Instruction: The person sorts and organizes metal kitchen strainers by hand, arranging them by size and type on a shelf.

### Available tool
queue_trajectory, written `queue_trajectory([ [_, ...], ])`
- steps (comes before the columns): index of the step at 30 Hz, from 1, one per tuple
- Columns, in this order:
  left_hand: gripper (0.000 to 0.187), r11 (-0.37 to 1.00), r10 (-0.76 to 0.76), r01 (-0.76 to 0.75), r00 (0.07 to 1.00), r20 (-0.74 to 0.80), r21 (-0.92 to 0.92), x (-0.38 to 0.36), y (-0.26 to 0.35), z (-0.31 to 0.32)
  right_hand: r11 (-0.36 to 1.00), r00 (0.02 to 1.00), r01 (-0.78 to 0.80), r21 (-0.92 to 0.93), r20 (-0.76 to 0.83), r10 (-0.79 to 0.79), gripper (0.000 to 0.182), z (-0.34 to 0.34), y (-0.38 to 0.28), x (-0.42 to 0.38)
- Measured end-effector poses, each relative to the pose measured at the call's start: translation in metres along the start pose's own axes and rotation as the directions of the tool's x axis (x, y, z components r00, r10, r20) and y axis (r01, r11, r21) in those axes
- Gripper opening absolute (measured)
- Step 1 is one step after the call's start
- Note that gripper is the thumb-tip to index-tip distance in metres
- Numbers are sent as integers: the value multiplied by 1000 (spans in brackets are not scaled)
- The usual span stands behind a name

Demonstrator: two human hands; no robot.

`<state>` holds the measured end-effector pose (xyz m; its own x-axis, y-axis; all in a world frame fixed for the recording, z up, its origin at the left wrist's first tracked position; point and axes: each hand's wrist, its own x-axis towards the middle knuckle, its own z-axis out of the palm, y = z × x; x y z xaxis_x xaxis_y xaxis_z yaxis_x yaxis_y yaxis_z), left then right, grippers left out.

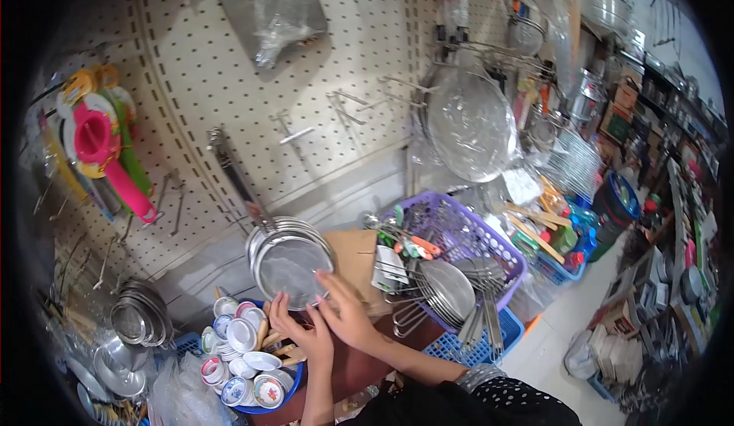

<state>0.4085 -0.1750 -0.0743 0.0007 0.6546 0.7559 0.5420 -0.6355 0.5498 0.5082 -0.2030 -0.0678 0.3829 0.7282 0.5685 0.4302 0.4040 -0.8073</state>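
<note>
A stack of round metal mesh strainers [294, 265] hangs by its dark handles from a pegboard hook, mesh bowls facing me. At the lower rim of the front strainer is my left hand [303, 336], fingertips against the edge and thumb close to the other hand. My right hand [348, 315] grips the lower right of the same rim, its fingers reaching over the edge. Behind the strainers and my right hand stands a piece of brown cardboard [353, 254]. What the undersides of my fingers touch is hidden.
A blue basin of small bowls and spoons [243, 334] sits at lower left. To the right, a purple basket [501, 254] holds utensils, with metal ladles [447, 292] across its edge. Pink-handled strainers [95, 136] and a large wrapped strainer [472, 124] hang on the pegboard [306, 82].
</note>
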Motion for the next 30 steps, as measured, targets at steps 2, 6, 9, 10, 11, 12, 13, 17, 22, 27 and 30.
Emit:
queue_trajectory([
  [2,42,988,-25,26,1000,12,-151,-9,15,-4,986,995,-46,158,99,31,43,-10,-18,-14],
  [6,34,889,37,-37,999,-8,-456,-29,48,-12,942,966,14,335,238,-99,47,-50,-61,-29],
  [9,30,835,108,-116,993,-47,-537,-45,85,-12,921,950,46,387,268,-160,47,-97,-79,-36],
  [10,29,835,150,-151,988,-46,-530,-51,91,-10,914,931,62,400,306,-197,48,-117,-80,-38],
  [11,27,826,231,-205,973,-15,-525,-55,99,-9,928,929,55,368,323,-183,48,-137,-81,-40],
  [12,26,814,310,-257,951,16,-520,-55,114,-7,942,937,87,325,294,-187,47,-154,-74,-46],
  [13,23,799,335,-266,941,32,-539,-59,126,3,958,953,68,280,265,-145,44,-172,-69,-51],
  [17,29,767,505,-226,790,347,-601,-64,171,42,983,982,-185,24,39,184,30,-244,-47,-66],
  [22,32,788,613,-272,426,665,-552,-103,183,118,808,925,-376,-453,-231,302,19,-308,31,-105],
  [27,31,658,684,-616,246,687,-434,-142,169,178,636,945,-283,-718,-94,315,22,-336,74,-134],
  [30,30,685,645,-602,242,725,-409,-146,179,191,649,960,-209,-731,-28,278,26,-338,91,-137],
])
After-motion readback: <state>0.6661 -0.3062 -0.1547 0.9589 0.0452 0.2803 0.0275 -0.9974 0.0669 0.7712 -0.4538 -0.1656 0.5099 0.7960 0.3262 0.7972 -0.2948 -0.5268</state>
